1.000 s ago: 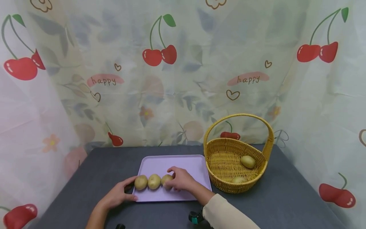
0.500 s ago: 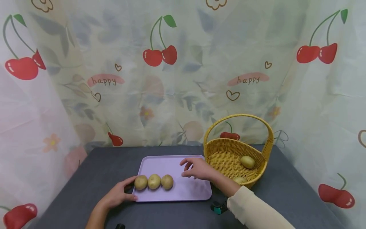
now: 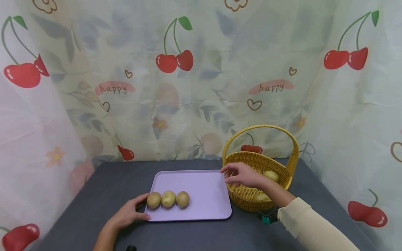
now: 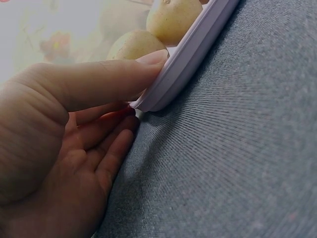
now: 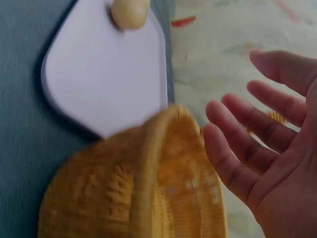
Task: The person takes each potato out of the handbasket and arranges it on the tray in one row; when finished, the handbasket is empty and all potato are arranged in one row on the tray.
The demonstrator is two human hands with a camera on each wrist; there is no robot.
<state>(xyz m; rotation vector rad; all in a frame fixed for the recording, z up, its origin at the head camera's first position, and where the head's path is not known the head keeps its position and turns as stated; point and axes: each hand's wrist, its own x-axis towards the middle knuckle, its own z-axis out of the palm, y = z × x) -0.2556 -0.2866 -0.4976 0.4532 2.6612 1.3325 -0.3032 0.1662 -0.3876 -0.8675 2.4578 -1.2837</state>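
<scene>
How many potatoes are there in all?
5 visible. In a row on the tray: a left potato, a middle potato and a right potato. In the basket: a back potato and a front potato. The right hand partly blocks the basket, so others could be hidden.

From where I stand, "happy" reads twice on the curtain [image 3: 201,45]: one pink streak [image 3: 100,90] at ten o'clock, another [image 3: 252,91] at two.
</scene>
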